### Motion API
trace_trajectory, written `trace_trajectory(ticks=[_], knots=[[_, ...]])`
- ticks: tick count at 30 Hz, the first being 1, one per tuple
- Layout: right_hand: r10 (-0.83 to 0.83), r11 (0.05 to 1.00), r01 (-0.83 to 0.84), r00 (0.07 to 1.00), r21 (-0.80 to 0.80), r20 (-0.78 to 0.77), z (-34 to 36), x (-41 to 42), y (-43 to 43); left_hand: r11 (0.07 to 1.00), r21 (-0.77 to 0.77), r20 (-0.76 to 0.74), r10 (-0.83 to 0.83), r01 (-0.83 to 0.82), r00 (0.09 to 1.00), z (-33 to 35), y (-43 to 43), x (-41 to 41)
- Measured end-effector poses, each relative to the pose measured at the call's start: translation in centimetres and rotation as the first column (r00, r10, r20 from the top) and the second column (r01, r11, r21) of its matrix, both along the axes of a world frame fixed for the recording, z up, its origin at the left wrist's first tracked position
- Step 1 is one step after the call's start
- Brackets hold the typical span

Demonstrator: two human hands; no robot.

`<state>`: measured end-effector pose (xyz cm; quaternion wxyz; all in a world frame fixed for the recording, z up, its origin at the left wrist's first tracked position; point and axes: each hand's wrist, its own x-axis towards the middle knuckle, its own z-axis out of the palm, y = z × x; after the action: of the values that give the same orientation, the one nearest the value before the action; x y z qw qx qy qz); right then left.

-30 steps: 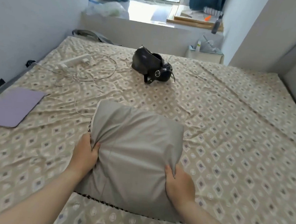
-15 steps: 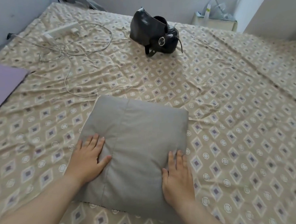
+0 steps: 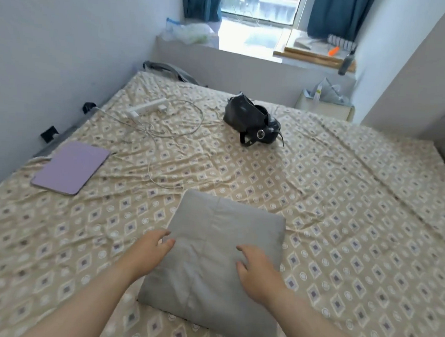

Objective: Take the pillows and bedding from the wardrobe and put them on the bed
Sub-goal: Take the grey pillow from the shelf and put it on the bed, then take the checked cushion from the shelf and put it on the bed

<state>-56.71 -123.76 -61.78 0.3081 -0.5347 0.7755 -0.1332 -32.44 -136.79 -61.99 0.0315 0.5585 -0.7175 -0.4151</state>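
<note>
Pillow (image 3: 217,262) lies flat on bed (image 3: 343,229), near edge at 6 o'clock. Left hand (image 3: 149,252) & right hand (image 3: 258,276) both open, fingers spread, gripping nothing. Placement looks done; lift hands straight off w/o dragging it, then back to wardrobe for rest.

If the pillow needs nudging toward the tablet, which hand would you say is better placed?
Probably the right hand: it is open over the pillow on the side away from the tablet.
</note>
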Motion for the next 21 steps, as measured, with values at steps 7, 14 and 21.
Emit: trace_trajectory(ticks=[7, 14, 21], knots=[[0.244, 0.889, -0.175, 0.963, -0.424, 0.113, 23.0, 11.5, -6.4, 0.889, -0.321, -0.245, 0.255, -0.327, 0.935, 25.9, 2.0, 10.8], [0.638, 0.611, -0.307, 0.736, -0.730, 0.225, 39.5, 24.7, -1.1, 0.452, -0.611, -0.454, 0.472, -0.650, 0.756, 43.4, 19.2, 22.6], [0.938, 0.268, -0.441, 0.321, -0.856, 0.129, 47.9, 36.1, 13.4, 0.058, -0.663, -0.537, 0.658, -0.746, 0.528, 50.4, 43.7, 28.8]])
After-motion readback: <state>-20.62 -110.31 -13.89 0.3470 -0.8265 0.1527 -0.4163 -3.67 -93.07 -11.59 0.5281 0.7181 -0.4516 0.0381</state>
